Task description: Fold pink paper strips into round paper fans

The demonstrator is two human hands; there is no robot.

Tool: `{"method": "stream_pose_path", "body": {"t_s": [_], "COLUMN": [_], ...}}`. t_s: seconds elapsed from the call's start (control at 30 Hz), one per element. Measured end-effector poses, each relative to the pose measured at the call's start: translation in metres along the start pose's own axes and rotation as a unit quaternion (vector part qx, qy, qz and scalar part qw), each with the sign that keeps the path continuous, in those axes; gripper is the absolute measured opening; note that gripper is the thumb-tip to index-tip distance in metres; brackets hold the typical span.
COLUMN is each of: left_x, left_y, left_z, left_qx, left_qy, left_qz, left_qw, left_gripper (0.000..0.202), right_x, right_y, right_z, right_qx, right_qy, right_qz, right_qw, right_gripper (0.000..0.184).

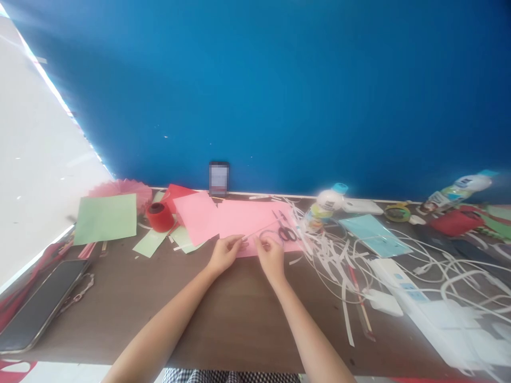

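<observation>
Seemingly arranging a thin pale strip (261, 227), pinching with left hand (226, 252) and right hand (270, 256) (near scissors (286, 229), at two o'clock); probably requiring next very gentle adjusting.

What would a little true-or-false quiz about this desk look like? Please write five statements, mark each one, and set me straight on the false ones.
1. Dark-handled scissors lie on a large pink paper sheet. True.
2. The left hand grips the scissors. False: they lie apart from it, nearer the right hand.
3. A black-screened phone lies on the brown wooden table, left of both hands. True.
4. The long white power strip lies left of the hands. False: it is on the right, among white cables.
5. The wall behind the table is yellow. False: it is blue.
</observation>
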State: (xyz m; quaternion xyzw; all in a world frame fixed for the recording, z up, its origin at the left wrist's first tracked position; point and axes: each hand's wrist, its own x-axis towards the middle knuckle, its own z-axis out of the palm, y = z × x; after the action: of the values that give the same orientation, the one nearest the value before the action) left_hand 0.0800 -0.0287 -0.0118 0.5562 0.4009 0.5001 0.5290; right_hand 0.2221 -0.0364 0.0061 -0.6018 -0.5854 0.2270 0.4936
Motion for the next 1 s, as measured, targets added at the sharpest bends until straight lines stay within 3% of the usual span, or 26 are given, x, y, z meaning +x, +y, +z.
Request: {"method": "stream_pose_path", "body": {"t_s": [0.13,0.27,0.53,0.67,1.0], "left_x": [-0.004,-0.006,-0.006,-0.006,-0.007], "left_y": [0.003,0.004,0.01,0.012,0.013], "left_z": [-0.001,-0.001,0.001,0.002,0.001], "left_qx": [0.152,0.222,0.183,0.155,0.19], "left_qy": [0.019,0.008,-0.003,-0.002,0.014], "left_qz": [0.075,0.111,0.082,0.058,0.074], "left_qw": [0.985,0.969,0.98,0.986,0.979], "left_gripper": [0.03,0.03,0.03,0.029,0.028], "right_x": [-0.003,-0.002,-0.003,-0.003,-0.004], "right_y": [-0.001,-0.001,0.005,0.005,0.001], "right_z": [0.007,0.009,0.011,0.013,0.011], "right_qx": [0.109,0.166,0.227,0.223,0.182], "right_qy": [-0.087,-0.106,-0.109,-0.102,-0.107], "right_qz": [-0.003,0.061,0.133,0.124,0.077], "right_qw": [0.99,0.979,0.959,0.962,0.974], "right_gripper": [0.024,0.026,0.027,0.026,0.026]}}
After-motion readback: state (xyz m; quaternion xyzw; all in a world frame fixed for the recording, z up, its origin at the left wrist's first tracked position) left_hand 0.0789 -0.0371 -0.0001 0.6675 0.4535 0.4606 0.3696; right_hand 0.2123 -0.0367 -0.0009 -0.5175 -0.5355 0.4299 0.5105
